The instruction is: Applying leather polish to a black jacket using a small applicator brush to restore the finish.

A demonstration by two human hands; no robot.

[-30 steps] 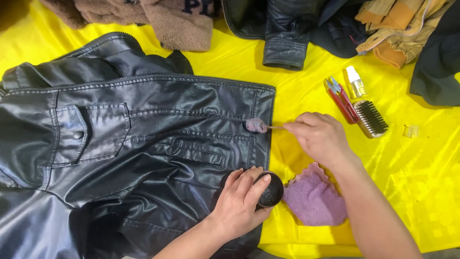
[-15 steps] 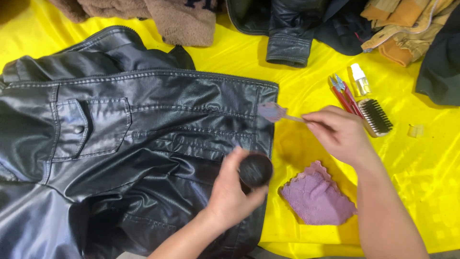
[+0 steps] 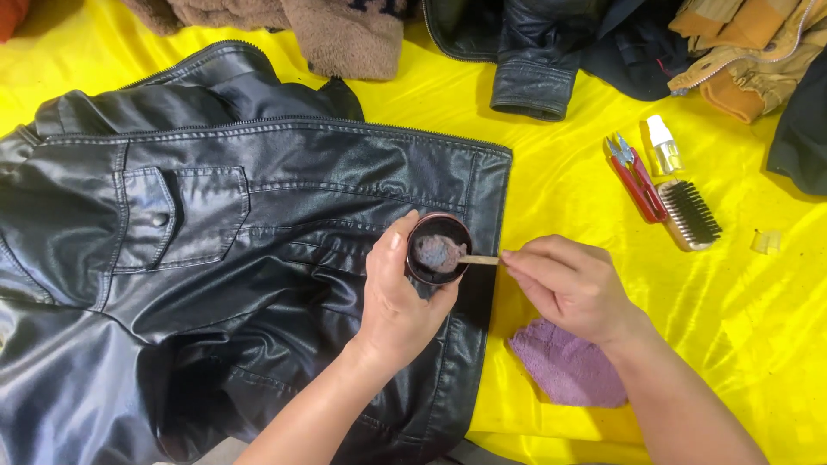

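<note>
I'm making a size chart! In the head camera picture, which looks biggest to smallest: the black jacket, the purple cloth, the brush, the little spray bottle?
1. Black jacket
2. Purple cloth
3. Brush
4. Spray bottle

The black leather jacket [image 3: 258, 258] ran off the left and bottom edges. Beside it, the purple cloth [image 3: 564, 375] lay partly hidden under the right hand [image 3: 573, 288].

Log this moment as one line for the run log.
left hand: holds small round tin over black leather jacket | right hand: dips stick applicator into tin | purple cloth: beside jacket
</note>
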